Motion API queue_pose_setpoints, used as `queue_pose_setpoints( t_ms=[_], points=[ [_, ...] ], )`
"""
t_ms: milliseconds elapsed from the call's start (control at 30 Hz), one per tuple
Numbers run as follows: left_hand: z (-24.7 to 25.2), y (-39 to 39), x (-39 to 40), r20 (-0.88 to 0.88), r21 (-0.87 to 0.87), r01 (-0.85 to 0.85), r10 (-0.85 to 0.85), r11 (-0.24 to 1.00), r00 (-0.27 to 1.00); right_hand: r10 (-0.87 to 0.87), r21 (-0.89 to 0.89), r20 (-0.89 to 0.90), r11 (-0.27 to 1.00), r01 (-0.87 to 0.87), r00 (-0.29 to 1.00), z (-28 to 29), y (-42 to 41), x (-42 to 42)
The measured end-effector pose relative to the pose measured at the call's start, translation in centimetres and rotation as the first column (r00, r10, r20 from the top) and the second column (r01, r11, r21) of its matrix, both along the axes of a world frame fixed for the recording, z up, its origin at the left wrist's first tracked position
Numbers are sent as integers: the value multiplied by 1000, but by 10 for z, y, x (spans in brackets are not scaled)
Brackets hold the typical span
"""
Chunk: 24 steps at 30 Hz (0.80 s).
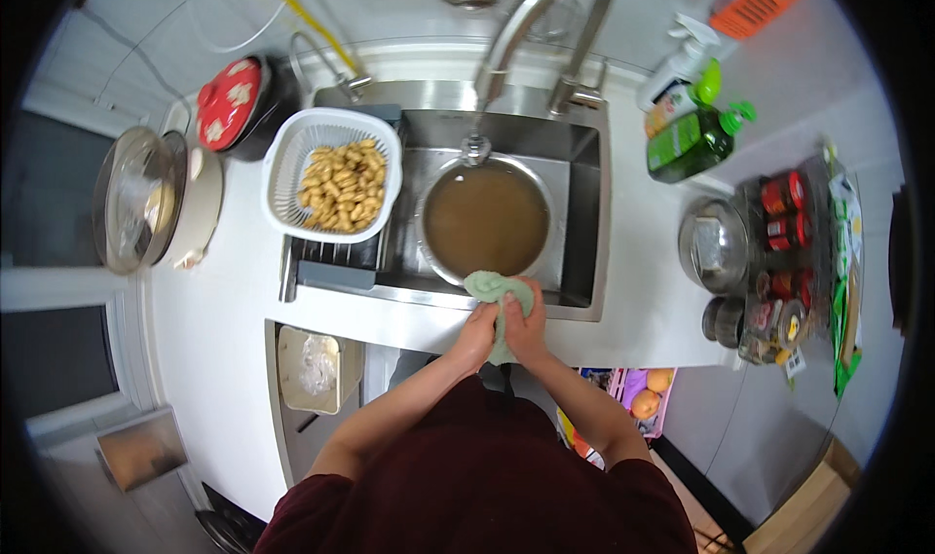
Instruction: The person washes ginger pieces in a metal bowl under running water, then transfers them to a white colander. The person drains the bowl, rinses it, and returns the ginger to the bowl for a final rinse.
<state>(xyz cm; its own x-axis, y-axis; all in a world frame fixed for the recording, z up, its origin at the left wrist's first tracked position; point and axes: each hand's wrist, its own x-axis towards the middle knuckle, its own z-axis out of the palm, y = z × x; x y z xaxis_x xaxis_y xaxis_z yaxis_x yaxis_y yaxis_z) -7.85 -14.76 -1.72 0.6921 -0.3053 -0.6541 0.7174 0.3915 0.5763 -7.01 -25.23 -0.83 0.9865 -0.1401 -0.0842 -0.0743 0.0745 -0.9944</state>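
Observation:
Both my left hand (475, 337) and my right hand (524, 323) grip a pale green cloth (501, 351) at the front edge of the sink (597, 211). The cloth is bunched between them, one end hanging down towards me. Just beyond my hands, a round metal basin (549, 241) in the sink holds murky brown water (486, 214). The spray head of the faucet (475, 150) hangs over the basin's far rim. Left of it, a white plastic basket (274, 200) of unshelled peanuts (343, 189) rests on a rack (336, 275) across the sink.
A red-lidded pot (230, 105) and a steamer-like appliance (193, 203) stand at the left. At the right are a green pump bottle (687, 145), a glass bowl (712, 244) and several jars (785, 233). A beige bin (343, 379) hangs below the counter at the left.

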Motion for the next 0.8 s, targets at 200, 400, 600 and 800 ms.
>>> queue_pose_setpoints(
  t_ms=[200, 400, 600, 800],
  points=[
    [39, 94, -10, 409, 408, 118, -297, 905, 863, 386, -496, -78, 784, -372, 919, 15, -46, 5],
    [58, 203, -41, 335, 513, -441, 302, 737, 893, 737, -881, -288, 47, -471, 611, -9, -47, -14],
    [57, 232, -68, 406, 512, -653, 513, 557, 756, 771, -897, -65, 233, -375, 633, -26, 126, 3],
    [54, 248, -101, 417, 545, -711, 591, 445, 690, 775, -872, 119, 381, -308, 621, -36, 280, 20]
  ],
)
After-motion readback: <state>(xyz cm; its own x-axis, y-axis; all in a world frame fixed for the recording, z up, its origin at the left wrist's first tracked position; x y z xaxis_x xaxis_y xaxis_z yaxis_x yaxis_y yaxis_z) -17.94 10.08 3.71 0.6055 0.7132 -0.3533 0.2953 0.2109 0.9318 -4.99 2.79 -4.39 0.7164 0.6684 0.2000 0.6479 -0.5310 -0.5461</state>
